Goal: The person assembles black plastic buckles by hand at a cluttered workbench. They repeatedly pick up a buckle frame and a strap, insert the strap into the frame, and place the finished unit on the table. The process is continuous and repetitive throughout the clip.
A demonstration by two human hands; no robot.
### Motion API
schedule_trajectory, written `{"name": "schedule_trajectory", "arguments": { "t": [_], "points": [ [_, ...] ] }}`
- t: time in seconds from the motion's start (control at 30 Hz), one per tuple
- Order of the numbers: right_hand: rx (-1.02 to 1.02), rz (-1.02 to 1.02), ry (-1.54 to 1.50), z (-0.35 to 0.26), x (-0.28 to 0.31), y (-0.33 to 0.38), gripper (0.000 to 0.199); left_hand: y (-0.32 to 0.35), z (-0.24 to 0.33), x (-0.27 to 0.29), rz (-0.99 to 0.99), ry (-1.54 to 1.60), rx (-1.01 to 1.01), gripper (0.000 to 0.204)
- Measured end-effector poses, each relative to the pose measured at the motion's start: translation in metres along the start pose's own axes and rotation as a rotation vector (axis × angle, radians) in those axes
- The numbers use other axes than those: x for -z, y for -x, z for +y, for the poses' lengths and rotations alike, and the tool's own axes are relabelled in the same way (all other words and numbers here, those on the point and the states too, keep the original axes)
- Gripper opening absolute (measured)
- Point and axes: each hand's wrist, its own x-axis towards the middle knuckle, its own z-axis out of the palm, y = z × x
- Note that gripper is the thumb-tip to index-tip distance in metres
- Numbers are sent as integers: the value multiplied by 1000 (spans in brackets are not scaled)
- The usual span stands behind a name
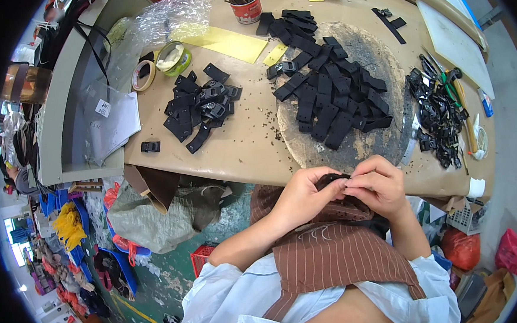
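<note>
My left hand [309, 193] is closed around a small black strap piece [332, 179] just in front of the table's near edge. From the other side, my right hand [382, 185] pinches at the same piece, its fingertips meeting the left thumb. Fingers cover most of the piece, so its far end is hidden. Beyond the hands, a heap of black strap pieces [324, 92] lies on a worn round board [297, 136]. To the left is a smaller pile of straps with black buckles [213, 93]. One loose buckle [150, 147] sits near the table's left edge.
Black plastic buckles [436, 115] are heaped at the right, beside a hammer [463, 98] and green-handled pliers [451, 91]. Tape [143, 75], a green tub [175, 61] and a red can of rods [245, 8] stand farther back. A red crate [201, 259] is on the floor.
</note>
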Motion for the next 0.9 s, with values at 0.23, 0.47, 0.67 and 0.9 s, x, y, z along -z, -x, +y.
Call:
{"name": "schedule_trajectory", "arguments": {
  "t": [0.23, 0.47, 0.67, 0.9],
  "points": [
    [-135, 16, -58, -8, -10, 7, 21, -6, -12, 0, 283, -255, -475, 16],
    [-251, -298, -328, -19, 17, -14, 29, 4, 8, 14, -287, -410, 54, 19],
    [-426, -406, -573, -11, 23, -2, 29, 3, 7, 20, -478, -504, -50, 21],
    [-112, -450, -540, -12, 23, -5, 25, 9, 17, 12, -507, -617, -65, 23]
  ]
}}
